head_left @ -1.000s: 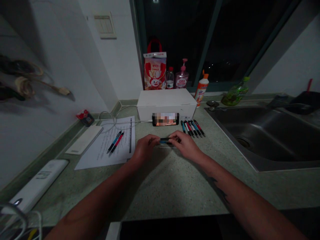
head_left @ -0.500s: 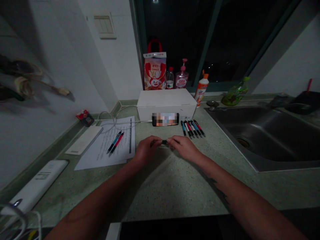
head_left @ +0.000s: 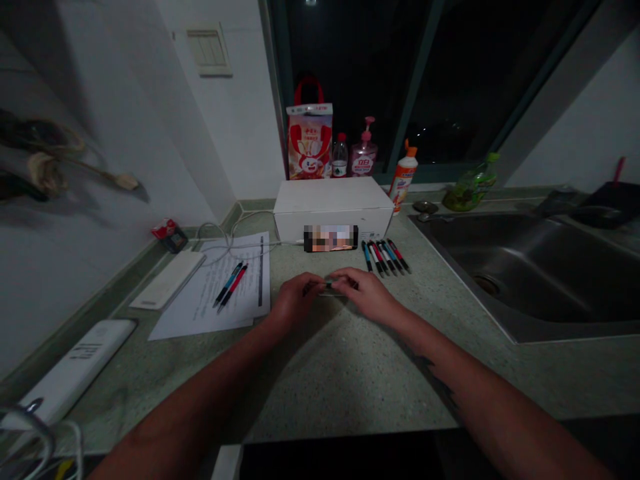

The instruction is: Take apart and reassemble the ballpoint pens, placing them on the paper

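Fingers (head_left: 344,273) of left hand (head_left: 294,297) and right hand (head_left: 369,292) pinch a slim dark piece (head_left: 329,285) over speckled countertop (head_left: 330,380).

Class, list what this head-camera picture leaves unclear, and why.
Head view, small dark item: mostly hidden by the left hand and right hand.
Head view, phone: screen blurred by pixelation.
Head view, paper: print too small.
Head view, sink: right end cut off by picture edge.

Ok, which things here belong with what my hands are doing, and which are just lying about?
Likely in use:
- small dark item, mostly hidden, between your left hand and right hand
- row of pens
- perhaps the two pens on the paper

Apparently just lying about:
- white box
- red bag
- pink pump bottle
- orange-capped bottle
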